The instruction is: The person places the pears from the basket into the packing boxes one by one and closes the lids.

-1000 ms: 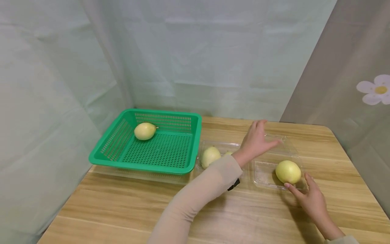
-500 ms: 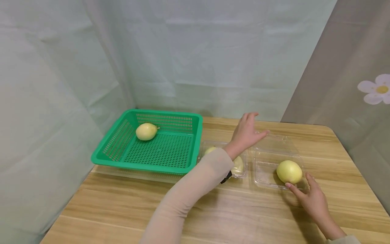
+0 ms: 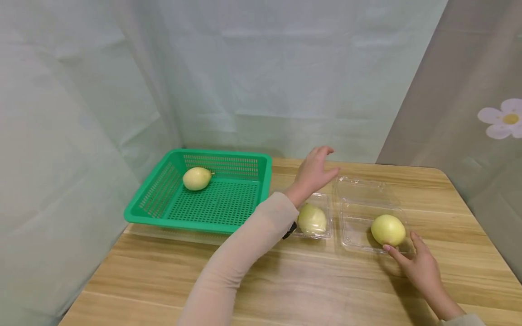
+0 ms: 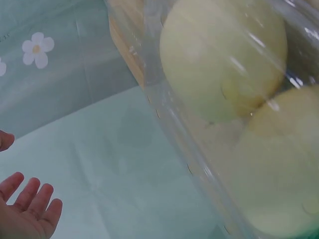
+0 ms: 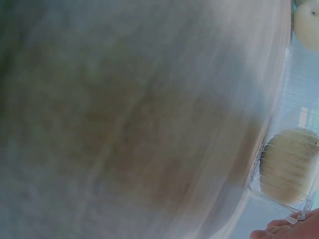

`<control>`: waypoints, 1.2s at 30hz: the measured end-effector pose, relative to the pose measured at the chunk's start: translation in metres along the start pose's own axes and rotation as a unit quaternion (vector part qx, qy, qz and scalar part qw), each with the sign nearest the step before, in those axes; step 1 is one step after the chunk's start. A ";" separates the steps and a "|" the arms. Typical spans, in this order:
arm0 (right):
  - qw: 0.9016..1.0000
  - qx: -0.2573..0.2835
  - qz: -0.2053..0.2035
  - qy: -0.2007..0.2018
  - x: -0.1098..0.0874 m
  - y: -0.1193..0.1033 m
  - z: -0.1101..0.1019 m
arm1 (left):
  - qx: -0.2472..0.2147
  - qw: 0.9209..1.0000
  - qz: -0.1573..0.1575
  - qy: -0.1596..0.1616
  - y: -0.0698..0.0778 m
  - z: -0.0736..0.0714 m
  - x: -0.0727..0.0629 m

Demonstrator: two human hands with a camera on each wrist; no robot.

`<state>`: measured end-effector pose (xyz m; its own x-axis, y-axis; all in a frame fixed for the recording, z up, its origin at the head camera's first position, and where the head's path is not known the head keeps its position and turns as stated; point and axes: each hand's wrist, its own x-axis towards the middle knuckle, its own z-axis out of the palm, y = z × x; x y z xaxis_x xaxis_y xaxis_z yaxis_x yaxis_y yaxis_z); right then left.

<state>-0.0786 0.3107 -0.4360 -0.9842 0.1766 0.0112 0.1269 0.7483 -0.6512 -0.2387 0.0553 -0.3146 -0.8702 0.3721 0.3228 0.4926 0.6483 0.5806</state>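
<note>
My left hand [image 3: 313,174] is in the air behind a closed clear plastic box [image 3: 328,195], thumb and fingers apart with nothing held. In the left wrist view its fingers are spread, and pears [image 4: 219,55] show through that box's lid. The left forearm hides part of the box and its contents in the head view. My right hand [image 3: 420,267] holds the near right corner of an open clear plastic container [image 3: 355,233], thumb at the front and fingers at the side. Inside it lies a yellow pear [image 3: 388,230], close to the thumb. The right wrist view is partly blurred.
A green basket [image 3: 200,225] with one pale yellow pear [image 3: 197,178] stands on the left of the wooden table [image 3: 310,285]. The open container's lid [image 3: 363,190] lies folded back behind it. Curtains [image 3: 285,90] hang behind the table.
My left hand has moved left and slightly up, away from the open container toward the basket. More of the closed box's right side shows now. My right hand and the pear beside it stay in place.
</note>
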 end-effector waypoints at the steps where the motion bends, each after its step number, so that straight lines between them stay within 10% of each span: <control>1: 1.000 0.000 0.000 0.001 0.000 0.000 0.000 | -0.003 1.000 0.000 0.003 -0.002 -0.001 0.000; 36: 1.000 -0.003 -0.004 0.018 0.000 0.002 0.004 | -0.040 0.992 -0.053 0.104 -0.074 -0.075 0.002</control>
<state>-0.0792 0.3096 -0.4405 -0.9801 0.1937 0.0425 0.1209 0.7536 -0.6461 -0.2780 -0.0416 -0.3012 -0.9038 0.1533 0.3996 0.4032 0.6185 0.6744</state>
